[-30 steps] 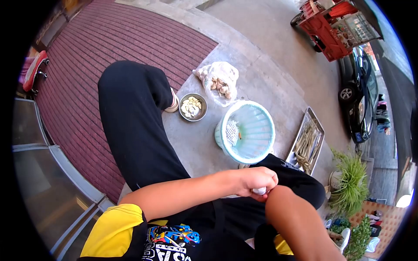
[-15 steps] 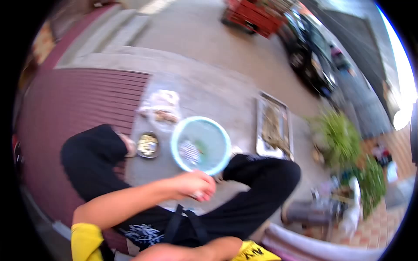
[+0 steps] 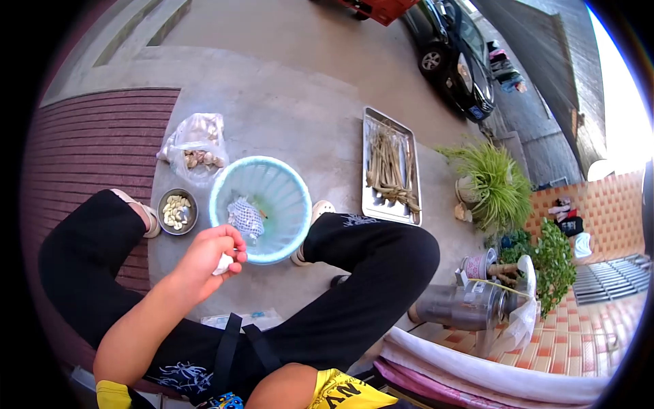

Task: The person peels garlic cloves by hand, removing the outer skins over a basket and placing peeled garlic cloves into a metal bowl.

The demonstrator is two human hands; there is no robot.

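**Left hand [image 3: 208, 262] gripping a small, whitish, rounded piece [image 3: 223, 264]**

Head view, with clock directions reading outward from the left hand: the fingers are curling round the piece and covering much of it, so what it is remains hard to tell. Its visible part is slanting roughly from one to seven o'clock, with the paler end showing below the fingers.

The key relation is this: a pale turquoise, round plastic bin [image 3: 293, 204] is standing at about half past one, its near rim lying just beside the fingertips in this view. Inside it, a crumpled white mesh net [image 3: 246, 217] is resting. A small, round, grey metal bowl [image 3: 193, 218] is sitting near, at eleven o'clock, holding pale peeled cloves [image 3: 176, 210].

Beyond it, towards twelve, a translucent white plastic bag [image 3: 206, 128] is holding brownish bulbs [image 3: 199, 159]. Well apart, at two o'clock, a rectangular silver metal tray [image 3: 379, 205] is bearing dry tan stalks [image 3: 390, 163].

The left hand is the nearer one to all these; the right hand is lying out of view, so its state cannot be told.
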